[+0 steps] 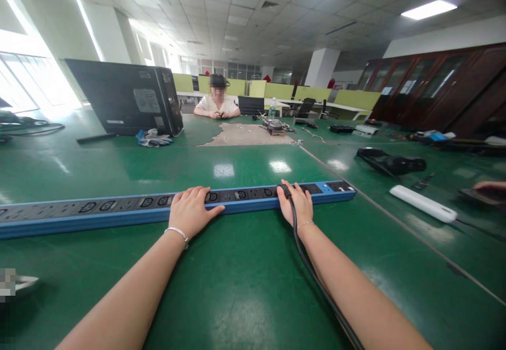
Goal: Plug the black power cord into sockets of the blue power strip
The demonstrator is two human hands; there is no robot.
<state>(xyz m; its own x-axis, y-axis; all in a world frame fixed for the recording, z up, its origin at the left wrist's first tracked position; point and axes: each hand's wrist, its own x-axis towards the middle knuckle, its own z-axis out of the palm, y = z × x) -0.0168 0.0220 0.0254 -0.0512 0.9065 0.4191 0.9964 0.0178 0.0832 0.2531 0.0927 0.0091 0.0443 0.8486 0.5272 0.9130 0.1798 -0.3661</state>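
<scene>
A long blue and black power strip (237, 198) lies across the green table, running off past the left edge of the head view. My left hand (190, 212) is wrapped over its middle, fingers across the sockets and thumb along the front side. Towards the strip's right end, my right hand (297, 205) holds a black power plug (285, 191) against a socket. Whether the plug sits fully in, I cannot tell. Its black cable (302, 250) runs down along my right forearm to the bottom edge.
Beyond the strip stand a black computer case (130, 99) and work gloves (153, 138). A white power strip (422, 204) and a black object (391, 163) lie at right, near another person's hand (490, 186). A person (217, 102) sits across the table.
</scene>
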